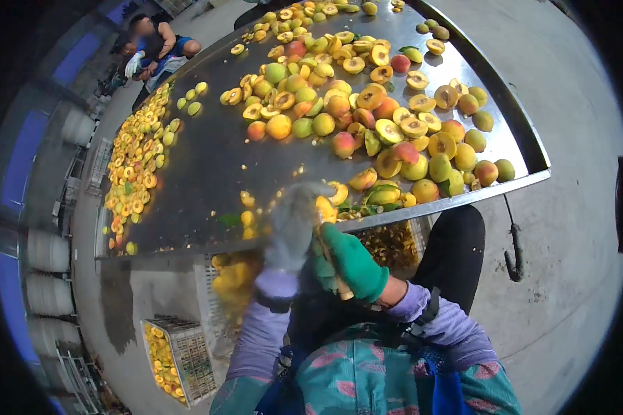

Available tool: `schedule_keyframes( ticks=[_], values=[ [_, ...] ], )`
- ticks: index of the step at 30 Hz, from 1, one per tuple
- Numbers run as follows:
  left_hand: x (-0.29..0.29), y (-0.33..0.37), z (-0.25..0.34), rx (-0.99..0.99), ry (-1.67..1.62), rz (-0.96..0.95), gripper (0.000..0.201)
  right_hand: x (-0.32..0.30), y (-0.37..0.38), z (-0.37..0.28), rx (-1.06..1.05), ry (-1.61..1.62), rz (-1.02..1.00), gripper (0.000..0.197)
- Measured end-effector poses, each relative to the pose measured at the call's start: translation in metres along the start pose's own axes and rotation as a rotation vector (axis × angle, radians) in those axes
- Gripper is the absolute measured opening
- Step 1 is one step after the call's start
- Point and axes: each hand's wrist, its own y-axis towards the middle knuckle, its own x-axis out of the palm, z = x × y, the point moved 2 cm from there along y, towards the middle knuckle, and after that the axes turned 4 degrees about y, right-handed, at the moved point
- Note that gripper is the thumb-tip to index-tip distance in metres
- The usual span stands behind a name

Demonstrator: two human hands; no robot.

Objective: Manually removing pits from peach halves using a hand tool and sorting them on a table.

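My right hand (pixel 353 263), in a green glove, is closed around a wooden-handled tool (pixel 342 287). The tool's working end is hidden between my hands. Beside it my left hand (pixel 294 225), in a grey glove, is smeared by motion over the table's near edge. A yellow-orange peach piece (pixel 327 209) shows between the left fingers and the tool; what carries it I cannot make out. Whole and halved peaches (pixel 339 104) lie heaped beyond my hands on the metal table (pixel 208 159). A few loose pieces (pixel 247 207) lie left of my left hand.
Cut peach halves (pixel 131 162) line the table's left side. Below the near edge are a crate of yellow pieces (pixel 232 283) and a crate of dark scraps (pixel 391 245). Another crate (pixel 183 360) stands on the floor. A co-worker (pixel 160 45) sits at far left.
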Motion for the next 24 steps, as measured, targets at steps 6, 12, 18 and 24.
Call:
schedule_keyframes(
  ticks=[6,12,18,24],
  values=[
    [-0.006,0.006,-0.001,0.061,0.351,-0.030,0.019,0.004,0.007,0.001,0.088,0.273,-0.124,0.042],
    [-0.007,0.003,-0.033,0.046,0.614,-0.017,0.024,0.006,0.010,0.005,0.087,0.413,-0.123,0.044],
    [-0.028,-0.027,-0.071,0.011,0.230,0.107,0.029,0.018,0.005,0.010,0.236,0.669,-0.438,0.044],
    [-0.096,-0.072,-0.096,-0.399,0.705,0.312,0.033,-0.043,-0.025,0.027,0.335,0.532,-0.164,0.041]
  ],
)
